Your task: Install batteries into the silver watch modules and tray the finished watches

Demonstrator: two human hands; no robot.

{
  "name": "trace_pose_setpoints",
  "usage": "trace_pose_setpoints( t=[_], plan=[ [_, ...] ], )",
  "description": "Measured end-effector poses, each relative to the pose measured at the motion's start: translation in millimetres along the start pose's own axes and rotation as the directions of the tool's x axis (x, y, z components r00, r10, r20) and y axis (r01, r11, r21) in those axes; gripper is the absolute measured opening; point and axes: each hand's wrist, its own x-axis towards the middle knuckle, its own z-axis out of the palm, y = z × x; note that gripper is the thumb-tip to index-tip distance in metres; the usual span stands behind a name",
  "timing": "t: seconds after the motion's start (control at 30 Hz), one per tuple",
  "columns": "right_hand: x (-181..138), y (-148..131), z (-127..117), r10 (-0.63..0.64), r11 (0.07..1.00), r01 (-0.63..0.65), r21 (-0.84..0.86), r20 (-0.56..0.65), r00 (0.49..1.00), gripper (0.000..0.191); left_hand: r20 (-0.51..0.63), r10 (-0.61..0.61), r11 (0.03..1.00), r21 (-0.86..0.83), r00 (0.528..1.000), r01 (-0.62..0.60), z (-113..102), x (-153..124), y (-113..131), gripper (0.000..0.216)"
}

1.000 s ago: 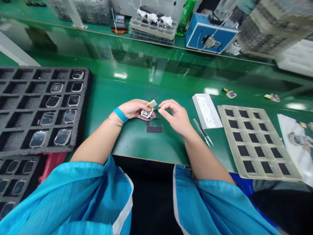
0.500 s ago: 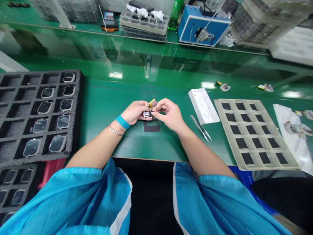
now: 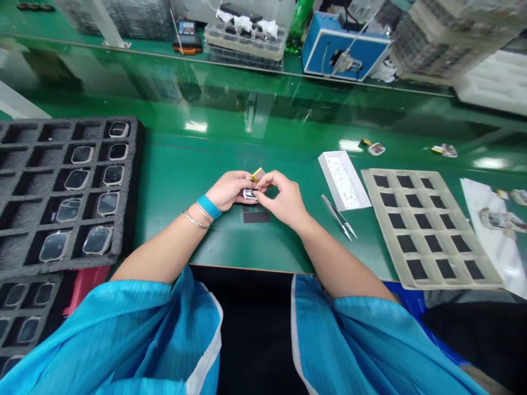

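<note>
The green bench [image 3: 222, 247] carries tweezers [image 3: 331, 209], a white box [image 3: 354, 175] and a pale tray [image 3: 435, 221].

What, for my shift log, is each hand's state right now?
Left hand: closed, holding the watch case.
Right hand: at the watch case; whether it holds anything cannot be told.

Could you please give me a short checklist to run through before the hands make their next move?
1. Small case held steady: ok, the left hand holds it by its side.
2. Yellow-edged battery outside the case: ok, it sticks up at the far edge.
3. Right hand at the case: ok, thumb and forefinger reach it.
4. Piece pinched between those fingertips: cannot tell, too small and partly hidden.
5. Tweezers in hand: not ok, they lie on the bench beside the white box.
6. Bench just below the hands bare: not ok, a dark rectangle lies there.
</note>
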Motion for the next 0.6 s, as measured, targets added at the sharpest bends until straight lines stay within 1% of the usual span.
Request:
trace_pose_setpoints(
  t=[0.1, 0.17, 0.2, 0.23, 0.3, 0.37, 0.4, 0.43, 0.5, 0.6],
  plan=[
    [-2.1, -1.7, 1.0, -0.102, 0.973, 0.097, -0.210, -0.014, 0.995, 0.009, -0.024, 0.018, 0.999, -0.027, 1.000, -0.018, 0.6, 1.1, -0.7, 0.009],
    [-1.9, -0.6, 0.5, -0.136, 0.957, 0.112, -0.267, -0.072, 0.988, 0.009, -0.035, 0.028, 0.999, -0.035, 0.999, -0.029, 0.6, 1.3, -0.5, 0.009],
    [-0.9, 0.8, -0.1, -0.121, 0.961, 0.088, -0.261, -0.113, 0.986, 0.012, -0.036, 0.030, 0.999, -0.035, 0.999, -0.031, 0.4, 1.3, -0.4, 0.009],
    [0.5, 2.9, -1.0, -0.078, 0.974, 0.043, -0.224, -0.150, 0.986, 0.019, -0.033, 0.028, 0.999, -0.032, 0.999, -0.029, 0.3, 1.3, -0.4, 0.010],
    [4.3, 8.7, -2.7, 0.080, 0.994, -0.091, -0.055, -0.175, 0.981, 0.032, -0.022, 0.018, 1.000, -0.021, 1.000, -0.018, 0.0, 1.3, -0.8, 0.011],
    [8.3, 15.0, -3.6, 0.230, 0.966, -0.212, 0.148, -0.121, 0.965, 0.037, -0.007, 0.009, 1.000, -0.013, 1.000, -0.009, -0.2, 1.5, -1.8, 0.012],
    [9.9, 17.7, -3.6, 0.269, 0.944, -0.246, 0.221, -0.083, 0.959, 0.035, 0.002, 0.007, 1.000, -0.010, 1.000, -0.007, -0.2, 1.5, -2.3, 0.012],
    [11.1, 19.8, -3.4, 0.286, 0.927, -0.261, 0.270, -0.057, 0.957, 0.032, 0.011, 0.005, 1.000, -0.008, 1.000, -0.005, -0.3, 1.5, -2.7, 0.012],
    [12.2, 21.7, -2.9, 0.273, 0.921, -0.246, 0.302, -0.052, 0.961, 0.024, 0.036, 0.000, 1.000, -0.014, 0.999, 0.000, -0.5, 1.1, -2.6, 0.014],
    [11.6, 19.9, -3.4, 0.221, 0.946, -0.181, 0.269, -0.125, 0.967, 0.020, 0.126, -0.011, 0.999, -0.041, 0.992, 0.017, -0.8, 0.1, -1.7, 0.025]
  ],
)
